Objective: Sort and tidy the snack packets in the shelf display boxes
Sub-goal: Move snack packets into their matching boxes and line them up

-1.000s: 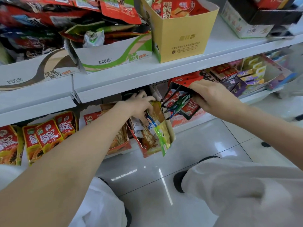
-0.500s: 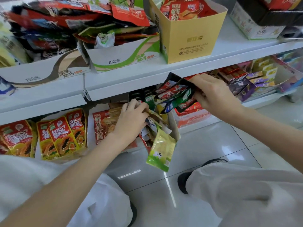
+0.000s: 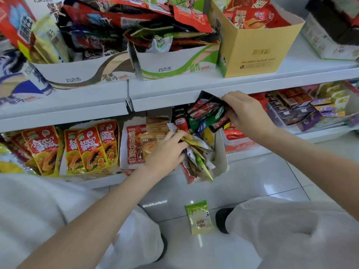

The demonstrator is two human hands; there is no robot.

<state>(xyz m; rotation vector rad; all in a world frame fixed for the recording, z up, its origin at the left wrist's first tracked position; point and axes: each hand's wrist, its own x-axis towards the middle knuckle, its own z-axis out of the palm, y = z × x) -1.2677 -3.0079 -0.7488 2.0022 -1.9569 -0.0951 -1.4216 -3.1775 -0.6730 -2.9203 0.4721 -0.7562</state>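
Observation:
My right hand grips a bunch of small red, green and black snack packets just under the upper shelf edge. My left hand reaches into a torn white display box on the lower shelf and pinches mixed yellow-green packets that spill over its front. One green packet lies flat on the floor between my knees. To the left of the box stand red tofu packets.
Red-and-yellow papaya packets fill the lower shelf's left. The upper shelf carries white boxes heaped with packets and a yellow box. Purple boxed goods sit lower right. Glossy tiled floor below; my knees frame it.
The green packet slid out of the white box and dropped to the floor. My right hand lifted its bunch of packets slightly toward the upper shelf edge. My left hand stayed in the box.

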